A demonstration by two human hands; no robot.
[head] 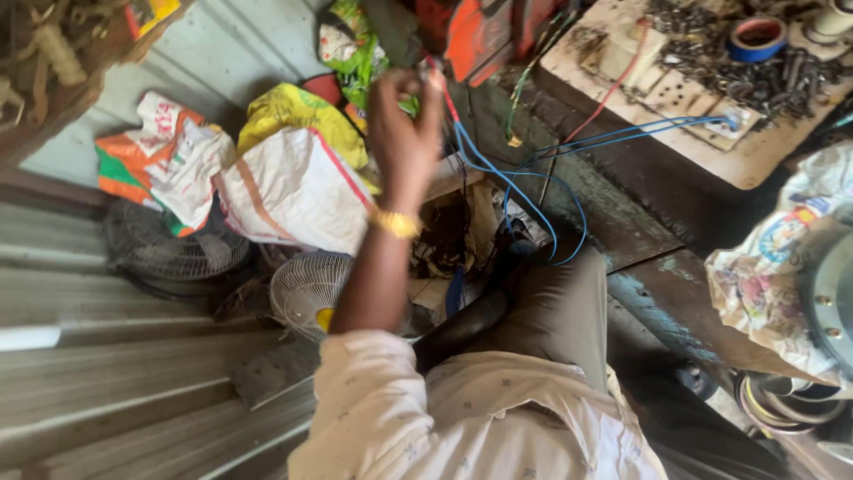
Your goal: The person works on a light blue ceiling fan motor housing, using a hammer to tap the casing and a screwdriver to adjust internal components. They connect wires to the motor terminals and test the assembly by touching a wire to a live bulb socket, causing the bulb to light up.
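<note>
Blue wire (498,173) trails down from the raised left hand (404,133), pinched in its fingertips; right hand unseen.

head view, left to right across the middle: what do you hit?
Dark fan guard → white sack → raised hand pinching wire ends → blue wires → wooden bench with metal parts → printed bag. Which hand it is is unclear.

A thin red wire (442,89) is pinched at its upper end, just below the orange machine (475,36). From there it is led down and right, where it is joined by looping blue wires (524,191), slack and curved.
</note>
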